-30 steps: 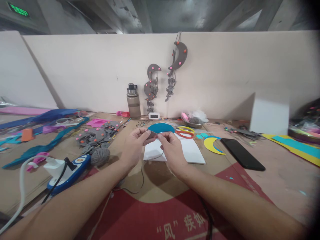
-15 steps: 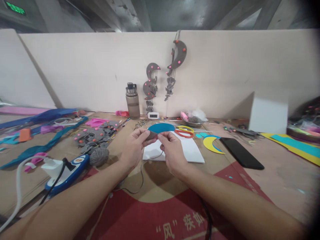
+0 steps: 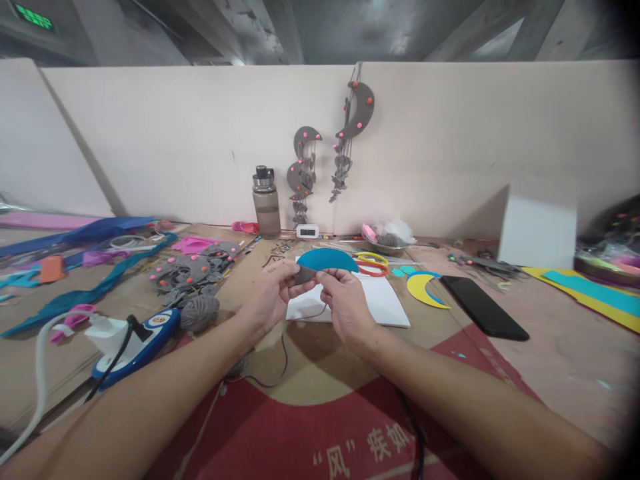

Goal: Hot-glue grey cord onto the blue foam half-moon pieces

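- Blue crescent (image 3: pixel 327 260): pinched at its left tip by the left hand (image 3: pixel 273 300), its lower edge by the right hand (image 3: pixel 347 307).
- Red mat (image 3: pixel 320 433) reads "风" 疾如.

Two bare forearms, no sleeves in view up to the frame's lower edge. Left hand (image 3: pixel 267 303) and right hand (image 3: pixel 345 307) without gloves, rings, watch or wristbands; fingers (image 3: pixel 290 275) uncovered.

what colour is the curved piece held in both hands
Teal blue foam piece, pinched by the left hand and right hand; head view shows it.
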The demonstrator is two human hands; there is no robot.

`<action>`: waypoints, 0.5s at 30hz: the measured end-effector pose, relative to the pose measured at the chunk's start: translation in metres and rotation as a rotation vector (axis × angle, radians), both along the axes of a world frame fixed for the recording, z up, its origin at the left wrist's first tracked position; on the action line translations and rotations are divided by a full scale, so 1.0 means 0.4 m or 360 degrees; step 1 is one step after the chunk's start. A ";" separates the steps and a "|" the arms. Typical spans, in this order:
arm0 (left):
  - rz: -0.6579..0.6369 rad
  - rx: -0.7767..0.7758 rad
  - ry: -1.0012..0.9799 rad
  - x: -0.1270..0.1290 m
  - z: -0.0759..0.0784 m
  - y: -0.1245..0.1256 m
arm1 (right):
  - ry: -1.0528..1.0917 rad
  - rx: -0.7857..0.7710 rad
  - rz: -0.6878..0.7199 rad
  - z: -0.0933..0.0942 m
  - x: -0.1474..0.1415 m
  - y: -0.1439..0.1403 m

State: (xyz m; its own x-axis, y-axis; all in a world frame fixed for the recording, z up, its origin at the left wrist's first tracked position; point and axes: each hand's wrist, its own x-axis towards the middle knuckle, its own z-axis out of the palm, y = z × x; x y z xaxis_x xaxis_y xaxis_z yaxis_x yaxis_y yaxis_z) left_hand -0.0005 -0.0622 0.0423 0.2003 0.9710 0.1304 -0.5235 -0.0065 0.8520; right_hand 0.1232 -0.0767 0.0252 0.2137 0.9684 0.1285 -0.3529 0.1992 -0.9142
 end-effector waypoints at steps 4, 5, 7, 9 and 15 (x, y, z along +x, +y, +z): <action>-0.0061 -0.0037 -0.0041 -0.004 -0.004 0.008 | -0.0043 0.0012 -0.0003 -0.002 0.000 0.001; -0.0072 -0.0029 -0.0046 -0.004 -0.005 0.009 | -0.0044 0.0014 -0.0002 -0.002 0.000 0.001; -0.0099 0.0010 -0.0048 -0.004 -0.006 0.009 | -0.0029 0.0015 0.0005 -0.001 0.000 0.000; -0.0122 0.0058 -0.0033 -0.004 -0.005 0.007 | -0.0005 0.0009 0.0010 0.001 0.000 0.000; -0.0115 0.0078 -0.0012 -0.001 0.004 -0.002 | -0.0006 -0.0009 0.0012 -0.001 0.001 0.001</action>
State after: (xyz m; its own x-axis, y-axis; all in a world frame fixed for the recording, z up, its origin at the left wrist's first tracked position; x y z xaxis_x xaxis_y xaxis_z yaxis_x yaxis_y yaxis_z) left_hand -0.0007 -0.0628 0.0440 0.2687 0.9464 0.1791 -0.5307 -0.0097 0.8475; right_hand 0.1236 -0.0762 0.0250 0.2061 0.9706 0.1240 -0.3511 0.1916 -0.9165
